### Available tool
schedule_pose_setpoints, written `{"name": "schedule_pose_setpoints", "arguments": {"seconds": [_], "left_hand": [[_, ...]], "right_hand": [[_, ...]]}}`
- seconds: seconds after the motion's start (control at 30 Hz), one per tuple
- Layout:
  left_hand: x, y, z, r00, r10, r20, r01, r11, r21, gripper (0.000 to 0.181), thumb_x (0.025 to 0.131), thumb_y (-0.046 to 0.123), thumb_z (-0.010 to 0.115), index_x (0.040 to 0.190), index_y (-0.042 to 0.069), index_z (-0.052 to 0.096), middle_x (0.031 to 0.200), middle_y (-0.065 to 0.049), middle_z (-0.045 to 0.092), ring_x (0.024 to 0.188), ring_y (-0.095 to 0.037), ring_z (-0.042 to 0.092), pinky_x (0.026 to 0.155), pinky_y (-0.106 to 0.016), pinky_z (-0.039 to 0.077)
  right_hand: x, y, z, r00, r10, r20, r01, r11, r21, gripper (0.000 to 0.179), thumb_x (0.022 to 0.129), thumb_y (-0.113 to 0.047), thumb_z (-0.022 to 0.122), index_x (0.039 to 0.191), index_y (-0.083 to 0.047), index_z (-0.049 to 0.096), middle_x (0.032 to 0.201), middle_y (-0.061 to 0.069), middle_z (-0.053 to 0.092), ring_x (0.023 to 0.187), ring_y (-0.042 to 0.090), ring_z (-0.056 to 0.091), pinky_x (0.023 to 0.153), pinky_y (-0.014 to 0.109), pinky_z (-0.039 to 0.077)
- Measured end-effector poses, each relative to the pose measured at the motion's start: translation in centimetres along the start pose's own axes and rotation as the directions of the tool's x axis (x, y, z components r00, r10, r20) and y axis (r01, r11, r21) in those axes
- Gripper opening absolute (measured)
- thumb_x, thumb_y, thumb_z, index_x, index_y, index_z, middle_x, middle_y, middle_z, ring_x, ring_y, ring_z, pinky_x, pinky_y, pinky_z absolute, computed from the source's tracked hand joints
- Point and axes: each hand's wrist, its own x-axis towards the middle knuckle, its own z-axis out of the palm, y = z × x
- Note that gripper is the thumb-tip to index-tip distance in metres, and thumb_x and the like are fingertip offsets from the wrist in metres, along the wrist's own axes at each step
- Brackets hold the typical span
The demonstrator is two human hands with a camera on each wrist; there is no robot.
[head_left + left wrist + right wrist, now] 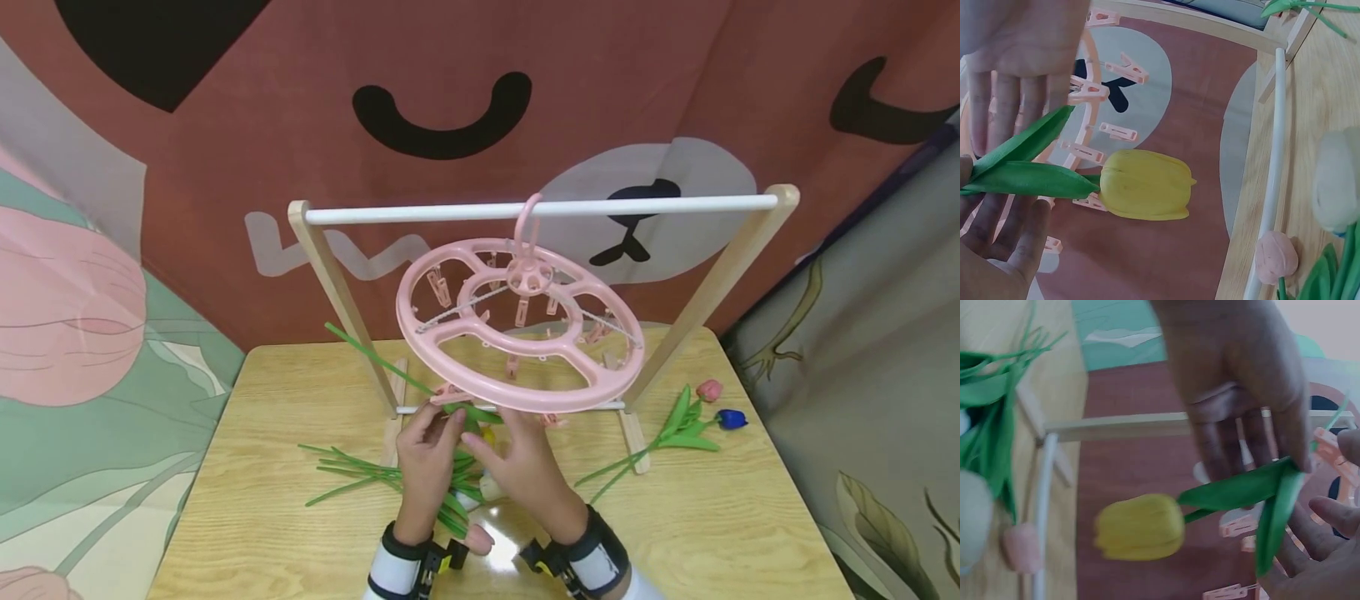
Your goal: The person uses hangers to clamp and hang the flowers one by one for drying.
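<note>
Pinches the yellow tulip (1145, 185) in the left hand (426, 471), with thumb and fingers together near the base of the leaves, just under the near rim of the pink hanger (525, 398). Points the bloom down toward the table (247, 467) and the stem up and leftward, close by a pink clip (450, 396); cannot tell whether gripped by it. Holds the right hand (528, 471) just beside, with thumb apart from straight fingers; cannot tell whether touching the leaves. Above, hooked on the white rail (420, 214) of a wooden rack (337, 275), the hanger, tilted, with more clips dangling. Below the hands, a loose pile of tulips (352, 471), stems leftward, with pink and white blooms among them. To the right, across the rack's foot, a pink tulip (709, 390) and a blue tulip (731, 419). Behind, a brown curtain (450, 42) with black printed shapes.
</note>
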Motion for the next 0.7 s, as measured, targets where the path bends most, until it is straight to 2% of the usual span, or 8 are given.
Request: {"name": "schedule_pose_setpoints", "arguments": {"seconds": [0.13, 0.3, 0.37, 0.47, 0.53, 0.6, 0.7], "left_hand": [[0.1, 0.0, -0.1, 1.0, 0.001, -0.001, -0.001, 1.0, 0.017, 0.028, 0.093, -0.015, 0.064, 0.121, -0.01, 0.068, 0.128, -0.001, 0.07, 0.106, -0.008, 0.069, 0.082, -0.018, 0.06], [0.1, -0.1, -0.1, 1.0, 0.009, 0.009, -0.01, 0.999, 0.036, 0.025, 0.093, -0.015, 0.064, 0.118, -0.009, 0.069, 0.121, -0.008, 0.072, 0.103, -0.008, 0.069, 0.084, -0.02, 0.061], [0.0, -0.1, -0.1, 1.0, 0.011, 0.014, -0.012, 1.0, 0.029, 0.024, 0.093, -0.016, 0.064, 0.116, -0.01, 0.069, 0.117, -0.01, 0.073, 0.102, -0.008, 0.069, 0.085, -0.021, 0.061], [0.0, -0.1, -0.2, 1.0, -0.005, 0.01, 0.005, 1.0, 0.02, 0.02, 0.092, -0.017, 0.064, 0.111, -0.011, 0.069, 0.11, -0.006, 0.072, 0.1, -0.007, 0.069, 0.085, -0.021, 0.061], [-0.1, 0.0, -0.3, 1.0, -0.022, 0.003, 0.022, 1.0, 0.022, 0.019, 0.092, -0.016, 0.065, 0.109, -0.011, 0.069, 0.107, -0.002, 0.072, 0.098, -0.006, 0.069, 0.084, -0.02, 0.061], [-0.1, 0.1, -0.4, 0.999, -0.038, 0.001, 0.038, 0.999, 0.022, 0.019, 0.092, -0.016, 0.065, 0.11, -0.012, 0.068, 0.108, -0.002, 0.072, 0.099, -0.006, 0.069, 0.085, -0.02, 0.061], [-0.1, 0.2, -0.7, 0.999, -0.042, 0.025, 0.042, 0.999, 0.023, 0.022, 0.094, -0.015, 0.064, 0.114, -0.011, 0.068, 0.11, -0.013, 0.073, 0.103, -0.01, 0.071, 0.09, -0.023, 0.061]], "right_hand": [[-0.8, 0.9, 0.0, 0.999, 0.009, 0.031, -0.007, 0.998, -0.063, 0.075, 0.094, -0.025, 0.076, 0.158, -0.022, 0.039, 0.156, 0.005, 0.05, 0.142, 0.029, 0.049, 0.115, 0.056, 0.045], [-1.5, 2.9, -0.4, 0.995, 0.007, 0.099, 0.0, 0.997, -0.078, 0.081, 0.094, -0.026, 0.077, 0.161, -0.028, 0.033, 0.162, 0.003, 0.042, 0.145, 0.029, 0.046, 0.116, 0.056, 0.044], [-1.9, 3.7, -0.9, 0.992, 0.039, 0.119, -0.027, 0.994, -0.102, 0.08, 0.094, -0.028, 0.077, 0.161, -0.03, 0.033, 0.162, 0.004, 0.042, 0.145, 0.033, 0.047, 0.114, 0.06, 0.044], [-2.5, 4.9, -1.9, 0.987, 0.085, 0.133, -0.063, 0.985, -0.162, 0.076, 0.095, -0.03, 0.076, 0.159, -0.032, 0.035, 0.16, 0.009, 0.047, 0.139, 0.044, 0.051, 0.108, 0.067, 0.047], [-2.9, 5.7, -2.5, 0.987, 0.074, 0.141, -0.041, 0.973, -0.226, 0.074, 0.096, -0.029, 0.075, 0.159, -0.029, 0.035, 0.155, 0.014, 0.051, 0.133, 0.047, 0.055, 0.104, 0.069, 0.048], [-3.3, 6.5, -3.1, 0.988, 0.055, 0.144, -0.014, 0.963, -0.269, 0.074, 0.096, -0.025, 0.073, 0.16, -0.026, 0.035, 0.156, 0.016, 0.049, 0.135, 0.046, 0.054, 0.107, 0.067, 0.047], [-3.7, 7.6, -3.9, 0.988, 0.025, 0.15, 0.023, 0.951, -0.308, 0.072, 0.098, -0.019, 0.07, 0.161, -0.022, 0.034, 0.161, 0.014, 0.043, 0.143, 0.04, 0.048, 0.116, 0.061, 0.041]]}}
